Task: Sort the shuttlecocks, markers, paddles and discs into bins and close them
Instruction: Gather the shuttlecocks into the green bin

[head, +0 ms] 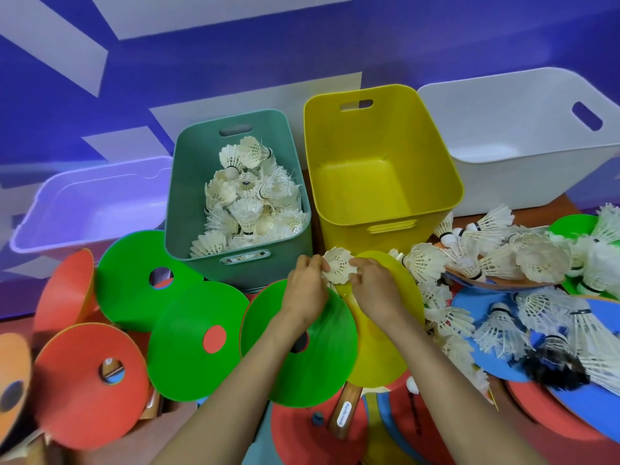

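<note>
Blue-and-white walls behind, cluttered tabletop below. My left hand [307,290] and right hand [375,286] both pinch one shuttlecock [339,265], fingers curled onto its feather skirt from either side. I judge the two-handed hold is for tidying or separating it before the drop. It sits between my fingertips, just in front of the teal bin [181,182] heaped with shuttlecocks, near the yellow bin [385,129]. A loose pile [486,253] waits to my right.

A deep blue-violet wall [235,62] fills the upper half of the frame, crossed by pale grey angular shapes [208,15]. A reddish-brown tabletop [570,201] shows at the right edge and at lower left. The light is bright and even.
</note>
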`<state>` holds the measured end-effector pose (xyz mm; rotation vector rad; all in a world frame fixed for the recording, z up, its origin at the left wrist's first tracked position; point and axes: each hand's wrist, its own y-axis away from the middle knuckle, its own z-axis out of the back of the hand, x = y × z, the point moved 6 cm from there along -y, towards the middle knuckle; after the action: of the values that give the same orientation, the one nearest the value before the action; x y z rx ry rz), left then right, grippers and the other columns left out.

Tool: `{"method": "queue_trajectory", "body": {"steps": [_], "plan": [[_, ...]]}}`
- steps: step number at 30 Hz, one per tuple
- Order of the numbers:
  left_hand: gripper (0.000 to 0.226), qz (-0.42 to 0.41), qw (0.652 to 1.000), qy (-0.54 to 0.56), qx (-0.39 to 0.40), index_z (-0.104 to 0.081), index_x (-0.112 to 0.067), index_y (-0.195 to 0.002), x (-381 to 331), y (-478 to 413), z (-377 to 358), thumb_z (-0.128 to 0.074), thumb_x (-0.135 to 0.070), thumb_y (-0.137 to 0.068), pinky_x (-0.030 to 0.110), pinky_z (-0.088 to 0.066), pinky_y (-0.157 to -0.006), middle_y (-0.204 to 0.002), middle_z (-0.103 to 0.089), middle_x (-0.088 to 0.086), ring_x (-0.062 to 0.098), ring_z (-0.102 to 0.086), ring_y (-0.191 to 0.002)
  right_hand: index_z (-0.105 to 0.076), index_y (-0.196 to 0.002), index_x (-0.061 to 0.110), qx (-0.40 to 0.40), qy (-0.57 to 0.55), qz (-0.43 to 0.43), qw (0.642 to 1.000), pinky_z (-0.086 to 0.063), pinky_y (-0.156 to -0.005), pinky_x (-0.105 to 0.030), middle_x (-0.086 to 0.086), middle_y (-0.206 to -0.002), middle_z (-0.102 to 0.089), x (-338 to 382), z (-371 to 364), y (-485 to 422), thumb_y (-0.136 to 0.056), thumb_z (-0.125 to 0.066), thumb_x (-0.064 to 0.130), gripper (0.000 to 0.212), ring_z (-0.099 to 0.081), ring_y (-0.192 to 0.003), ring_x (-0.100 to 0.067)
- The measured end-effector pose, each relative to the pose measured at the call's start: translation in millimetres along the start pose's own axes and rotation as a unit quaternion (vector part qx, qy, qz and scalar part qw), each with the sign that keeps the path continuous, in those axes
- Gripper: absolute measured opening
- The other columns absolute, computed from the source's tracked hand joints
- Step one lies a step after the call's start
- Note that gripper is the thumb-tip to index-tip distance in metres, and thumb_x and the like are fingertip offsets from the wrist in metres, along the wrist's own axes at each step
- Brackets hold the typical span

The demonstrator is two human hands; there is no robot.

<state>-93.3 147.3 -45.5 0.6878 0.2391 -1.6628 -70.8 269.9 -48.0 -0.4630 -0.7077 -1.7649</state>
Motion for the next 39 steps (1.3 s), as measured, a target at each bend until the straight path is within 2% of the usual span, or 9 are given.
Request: {"method": "queue_trajectory", "body": {"steps": [5,8,13,18,21,25,31,35,39], "plan": [[0.025,-0.019,0.998,0.047,-0.034,-0.052,-0.011,-0.103,-12,2,5,-0.050,0.003,-0.083,0.045,-0.044,-0.085,-0.109,-0.047,0.011,0.036,-0.053,-0.094,-0.054,-0.129,0.007,-0.064,-0.033,-0.009,0.997,-0.043,-0.091,-0.033,-0.011,-0.131,-0.053,-4,7,11,-0.096,-0.044,0.007,0.035,-0.056,-0.112,-0.027],[0.034,-0.056,0.990,0.101,-0.076,-0.047,-0.021,-0.096,-13,9,11,-0.056,0.006,-0.077,0.045,-0.047,-0.082,-0.102,-0.048,0.003,0.026,-0.054,-0.089,-0.055,-0.127,0.008,-0.079,-0.056,-0.010,0.995,-0.046,-0.088,-0.034,-0.011,-0.129,-0.054,-7,10,14,-0.095,-0.045,0.006,0.034,-0.058,-0.109,-0.025],[0.032,-0.103,0.972,0.143,-0.157,-0.051,-0.016,-0.107,-11,29,36,-0.060,0.002,-0.082,0.032,-0.047,-0.084,-0.106,-0.057,-0.002,0.015,-0.057,-0.090,-0.061,-0.119,0.008,-0.112,-0.084,0.017,0.990,-0.052,-0.085,-0.034,-0.011,-0.117,-0.061,-3,27,23,-0.091,-0.052,0.006,0.029,-0.062,-0.099,-0.020],[0.022,-0.158,0.950,0.175,-0.203,-0.054,-0.015,-0.106,-15,54,69,-0.059,-0.003,-0.088,0.009,-0.044,-0.079,-0.097,-0.066,-0.004,-0.001,-0.060,-0.091,-0.063,-0.110,0.008,-0.137,-0.119,0.031,0.983,-0.045,-0.073,-0.015,-0.007,-0.107,-0.060,18,44,39,-0.088,-0.057,0.010,0.023,-0.056,-0.082,-0.007],[0.018,-0.195,0.936,0.187,-0.227,-0.057,-0.013,-0.102,-18,70,89,-0.059,-0.002,-0.088,0.005,-0.040,-0.081,-0.094,-0.066,-0.005,-0.008,-0.059,-0.091,-0.064,-0.109,0.008,-0.146,-0.132,0.035,0.980,-0.039,-0.067,-0.009,-0.004,-0.102,-0.057,34,52,50,-0.087,-0.058,0.009,0.023,-0.054,-0.081,-0.006],[0.017,-0.252,0.909,0.194,-0.270,-0.061,-0.009,-0.096,-16,94,121,-0.060,0.003,-0.085,0.009,-0.042,-0.081,-0.091,-0.064,-0.005,-0.005,-0.059,-0.087,-0.065,-0.105,0.009,-0.180,-0.156,0.045,0.970,-0.038,-0.058,0.003,-0.003,-0.099,-0.056,55,69,67,-0.083,-0.059,0.005,0.023,-0.054,-0.080,-0.006],[0.017,-0.255,0.886,0.179,-0.344,-0.062,-0.007,-0.093,7,100,173,-0.059,0.007,-0.083,0.011,-0.042,-0.081,-0.091,-0.064,0.000,0.001,-0.058,-0.086,-0.065,-0.105,0.010,-0.199,-0.191,0.089,0.957,-0.038,-0.061,0.005,-0.007,-0.107,-0.063,109,82,69,-0.084,-0.056,0.003,0.023,-0.057,-0.081,-0.006],[0.012,-0.227,0.901,0.132,-0.346,-0.061,-0.007,-0.092,30,75,190,-0.059,0.003,-0.085,0.014,-0.041,-0.079,-0.091,-0.063,0.001,0.006,-0.056,-0.084,-0.064,-0.107,0.009,-0.205,-0.148,0.126,0.959,-0.039,-0.064,-0.001,-0.007,-0.111,-0.060,146,78,45,-0.084,-0.054,0.004,0.026,-0.054,-0.079,-0.007],[0.008,-0.174,0.920,0.062,-0.346,-0.061,-0.012,-0.092,55,37,199,-0.057,-0.006,-0.089,0.023,-0.043,-0.075,-0.094,-0.064,0.000,0.012,-0.057,-0.085,-0.062,-0.111,0.008,-0.176,-0.073,0.129,0.973,-0.047,-0.084,-0.029,-0.009,-0.115,-0.060,169,64,6,-0.083,-0.054,0.006,0.029,-0.061,-0.092,-0.021]]}}
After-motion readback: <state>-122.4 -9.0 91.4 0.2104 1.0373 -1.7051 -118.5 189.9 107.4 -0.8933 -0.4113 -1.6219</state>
